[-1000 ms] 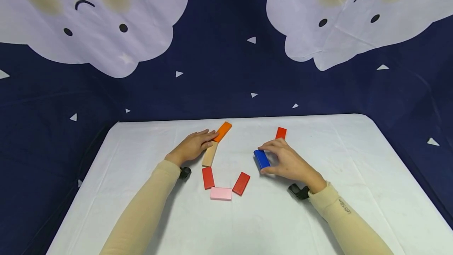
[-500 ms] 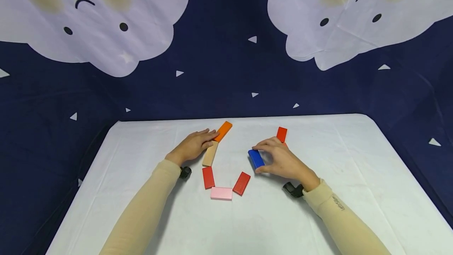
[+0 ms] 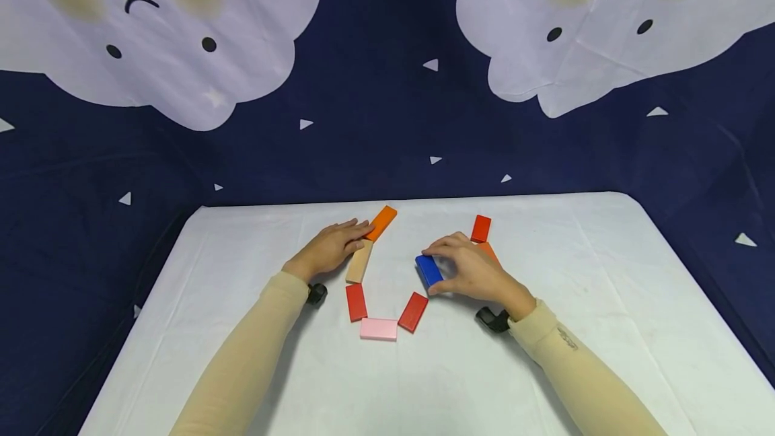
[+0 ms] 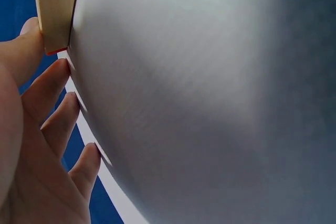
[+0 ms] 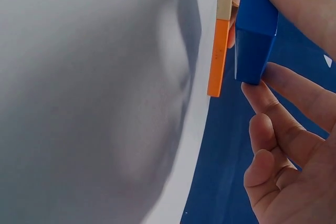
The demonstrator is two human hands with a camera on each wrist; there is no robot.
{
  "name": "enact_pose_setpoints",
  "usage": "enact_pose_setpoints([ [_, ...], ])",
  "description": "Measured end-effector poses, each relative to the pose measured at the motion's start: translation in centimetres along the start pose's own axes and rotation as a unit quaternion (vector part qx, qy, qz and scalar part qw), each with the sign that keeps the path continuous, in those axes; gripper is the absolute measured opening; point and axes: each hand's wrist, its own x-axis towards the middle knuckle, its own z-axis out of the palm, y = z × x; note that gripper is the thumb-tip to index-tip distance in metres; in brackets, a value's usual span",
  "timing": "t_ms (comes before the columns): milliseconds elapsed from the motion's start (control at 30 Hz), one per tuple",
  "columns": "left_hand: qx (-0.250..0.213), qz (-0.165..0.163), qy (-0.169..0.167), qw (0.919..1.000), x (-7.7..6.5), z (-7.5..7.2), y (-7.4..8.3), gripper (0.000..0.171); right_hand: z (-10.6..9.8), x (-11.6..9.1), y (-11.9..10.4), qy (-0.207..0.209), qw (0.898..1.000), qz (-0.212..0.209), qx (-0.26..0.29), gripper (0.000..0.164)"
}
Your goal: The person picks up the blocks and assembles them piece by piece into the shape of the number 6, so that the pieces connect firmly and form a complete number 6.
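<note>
In the head view, my right hand (image 3: 475, 271) pinches a blue block (image 3: 428, 270) between thumb and fingers at its two ends; the right wrist view shows that blue block (image 5: 254, 35) close up. Whether it touches the table cannot be told. My left hand (image 3: 327, 249) lies palm down, fingers stretched, touching an orange block (image 3: 384, 221) and a plain wooden block (image 3: 360, 262). Below follow a red block (image 3: 356, 303), a pink block (image 3: 378, 330) and a second red block (image 3: 413, 312), joined in a curve. The blue block's near end is just above the second red block.
Beyond my right hand lie another red block (image 3: 481, 228) and a second orange block (image 3: 489, 251), partly hidden by the hand. A white cloth covers the table (image 3: 460, 382). A dark blue curtain (image 3: 375, 86) with cloud prints hangs behind its far edge.
My right hand has moved left with the blue block, closer to the curve of blocks. More of the orange block behind it now shows. The left hand stays where it was.
</note>
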Motion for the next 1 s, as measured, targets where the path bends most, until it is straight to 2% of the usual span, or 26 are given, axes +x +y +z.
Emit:
enact_pose_setpoints([
  [333, -0.005, -0.012, -0.002, 0.9999, 0.0, -0.2, 0.2, 0.05, 0.6, 0.7, 0.0, -0.012, 1.0, -0.001, 0.006, 0.066],
  [1000, -0.005, -0.001, -0.003, 1.0, -0.1, -0.2, 0.2, 0.049, 1.1, 0.9, -0.2, -0.022, 1.0, 0.007, -0.003, 0.067],
])
